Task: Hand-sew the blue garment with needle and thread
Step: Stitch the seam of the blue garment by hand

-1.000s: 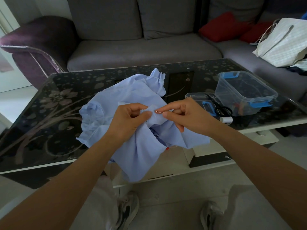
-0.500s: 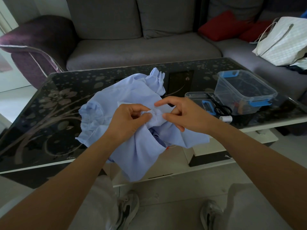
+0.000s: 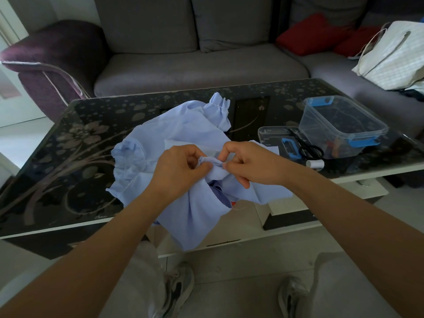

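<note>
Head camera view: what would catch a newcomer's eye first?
A pale blue crumpled fabric garment lies mid-frame on the black floral glass table, draping over its near edge. The left hand and right hand pinch one fold of it. Right of them stands a clear plastic box with blue clips.

Light: soft, rather dim daylight, brightest at the upper left of the frame. We record a pale sheen on the black floral-patterned glass table top (image 3: pixel 68 157) and faint, diffuse shadows. Wide-angle bowing toward the frame edges; centre sharp.
</note>
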